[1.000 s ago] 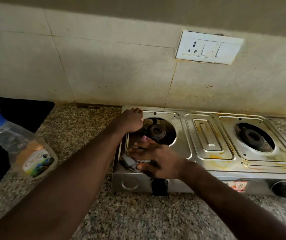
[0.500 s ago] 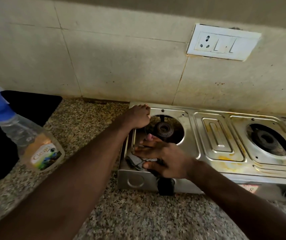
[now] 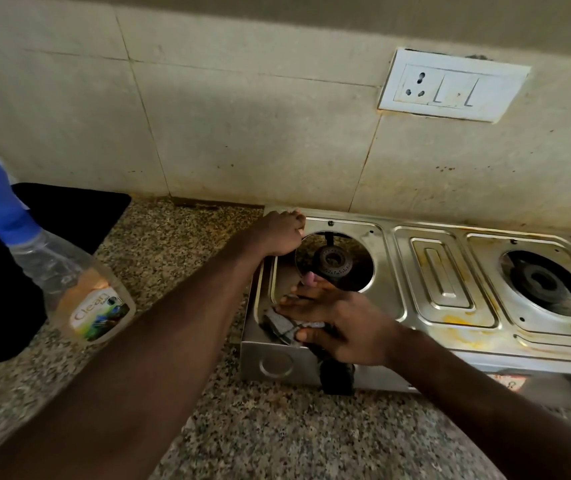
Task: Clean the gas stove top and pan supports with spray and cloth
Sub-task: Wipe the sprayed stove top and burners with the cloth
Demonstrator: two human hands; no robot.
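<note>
While my left hand (image 3: 282,233) curls its fingers over the back-left corner of the stove top (image 3: 389,271) and grips that rim, my right hand (image 3: 336,322) holds the grey cloth (image 3: 282,323) between thumb and fingers and presses it onto the front-left part of the steel top, just in front of the left burner (image 3: 332,263). My right fingers lie fairly straight and point left over the cloth, which sticks out bunched at the left of the hand. One fingertip sits near the edge of the burner opening. A black knob (image 3: 337,377) shows on the stove's front face, right under my right wrist. Right burner (image 3: 547,282) sits in its own opening, well apart from both hands. Yellowish stains (image 3: 457,320) mark the steel between the two burners and along the front edge. Spray bottle (image 3: 69,278), clear with a blue trigger head and a "Clean" label, stands on the speckled counter (image 3: 242,427) to the left, well apart from the stove, untouched. Behind it is something flat and black (image 3: 69,209); I cannot tell what. White switch plate (image 3: 450,84) is on the tiled wall (image 3: 242,133) above the stove.
</note>
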